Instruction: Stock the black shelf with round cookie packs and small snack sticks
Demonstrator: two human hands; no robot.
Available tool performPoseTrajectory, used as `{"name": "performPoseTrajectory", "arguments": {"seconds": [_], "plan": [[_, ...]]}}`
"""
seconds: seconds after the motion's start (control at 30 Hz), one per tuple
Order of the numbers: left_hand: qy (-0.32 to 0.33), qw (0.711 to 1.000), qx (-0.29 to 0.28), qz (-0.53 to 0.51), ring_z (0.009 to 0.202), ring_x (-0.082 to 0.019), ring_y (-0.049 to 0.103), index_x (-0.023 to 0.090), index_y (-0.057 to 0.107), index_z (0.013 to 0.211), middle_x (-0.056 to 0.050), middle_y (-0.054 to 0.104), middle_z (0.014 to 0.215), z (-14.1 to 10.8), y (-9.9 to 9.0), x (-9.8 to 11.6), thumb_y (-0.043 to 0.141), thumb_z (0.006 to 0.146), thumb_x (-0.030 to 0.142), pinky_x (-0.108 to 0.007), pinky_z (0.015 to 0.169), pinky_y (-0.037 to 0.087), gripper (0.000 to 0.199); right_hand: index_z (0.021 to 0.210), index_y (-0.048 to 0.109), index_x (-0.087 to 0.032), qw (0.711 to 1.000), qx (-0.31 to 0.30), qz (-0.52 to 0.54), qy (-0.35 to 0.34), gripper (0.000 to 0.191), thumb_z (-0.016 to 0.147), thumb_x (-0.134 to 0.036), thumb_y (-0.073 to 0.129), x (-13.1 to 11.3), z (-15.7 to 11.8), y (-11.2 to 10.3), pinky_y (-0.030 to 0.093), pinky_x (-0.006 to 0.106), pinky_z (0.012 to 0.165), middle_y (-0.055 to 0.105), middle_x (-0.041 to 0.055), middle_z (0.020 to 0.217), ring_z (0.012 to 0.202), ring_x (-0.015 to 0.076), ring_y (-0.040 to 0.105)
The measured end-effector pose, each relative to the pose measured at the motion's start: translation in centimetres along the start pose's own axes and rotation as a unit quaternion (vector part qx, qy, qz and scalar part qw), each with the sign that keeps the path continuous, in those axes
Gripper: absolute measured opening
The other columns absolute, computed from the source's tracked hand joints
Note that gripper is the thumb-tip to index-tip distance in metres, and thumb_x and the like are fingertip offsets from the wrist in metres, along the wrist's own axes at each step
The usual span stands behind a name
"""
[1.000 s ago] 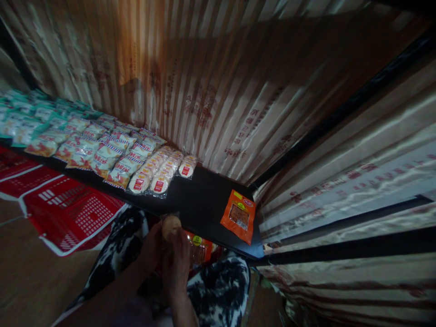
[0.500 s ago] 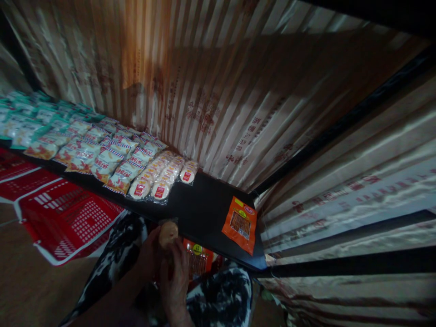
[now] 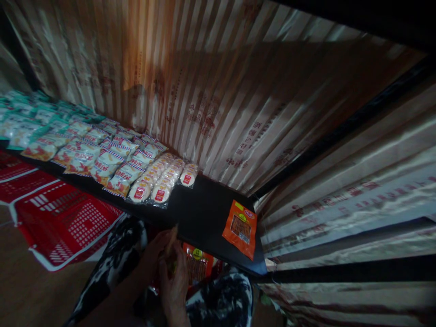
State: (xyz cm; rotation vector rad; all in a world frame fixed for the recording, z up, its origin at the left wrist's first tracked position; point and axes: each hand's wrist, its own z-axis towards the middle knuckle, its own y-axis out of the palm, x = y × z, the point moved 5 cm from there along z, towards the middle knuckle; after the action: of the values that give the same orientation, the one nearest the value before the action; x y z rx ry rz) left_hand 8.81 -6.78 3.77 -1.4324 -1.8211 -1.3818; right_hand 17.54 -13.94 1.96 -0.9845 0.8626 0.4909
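Note:
Between my two hands, over my lap, is a packaged round cracker, turned nearly edge-on and partly hidden by fingers. My left hand closes on its left side. My right hand presses against its right side with bent fingers. On the black shelf just beyond, similar packaged round crackers stand in overlapping rows. Below the shelf edge, right of my right hand, an orange snack packet shows in part.
White snack bags and green ones fill the shelf's left. Another orange packet lies near its right end. A red basket sits at lower left. Corrugated sheeting backs the shelf; a dark frame bar crosses it at right.
The round cracker has turned from showing its flat pale face to nearly edge-on in my hands. Both hands stay in about the same place. The shelf goods have not moved.

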Motion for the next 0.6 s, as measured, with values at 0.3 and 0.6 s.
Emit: {"name": "performPoseTrajectory", "arguments": {"seconds": [0.3, 0.6], "plan": [[0.057, 0.996, 0.010, 0.070, 0.086, -0.024, 0.060, 0.017, 0.062, 0.090, -0.008, 0.067, 0.089, 1.4, -0.8, -1.7, 0.070, 0.059, 0.042, -0.031, 0.076, 0.047, 0.041, 0.112, 0.057, -0.018, 0.994, -0.011, 0.077, 0.079, 0.040, 0.077, -0.038, 0.057, 0.1, 0.7, 0.1, 0.049, 0.035, 0.084, 0.063, 0.0114, 0.111, 0.102, 0.0244, 0.059], [0.082, 0.992, 0.007, 0.092, 0.095, -0.024, 0.059, 0.016, 0.059, 0.095, -0.010, 0.065, 0.099, 1.3, -0.8, -1.1, 0.068, 0.062, 0.038, -0.033, 0.084, 0.045, 0.040, 0.107, 0.062, -0.019, 0.974, 0.003, 0.160, 0.161, 0.040, 0.078, -0.046, 0.054, 0.4, 1.3, -0.4, 0.045, 0.031, 0.088, 0.064, 0.0081, 0.112, 0.105, 0.0224, 0.057]]}}
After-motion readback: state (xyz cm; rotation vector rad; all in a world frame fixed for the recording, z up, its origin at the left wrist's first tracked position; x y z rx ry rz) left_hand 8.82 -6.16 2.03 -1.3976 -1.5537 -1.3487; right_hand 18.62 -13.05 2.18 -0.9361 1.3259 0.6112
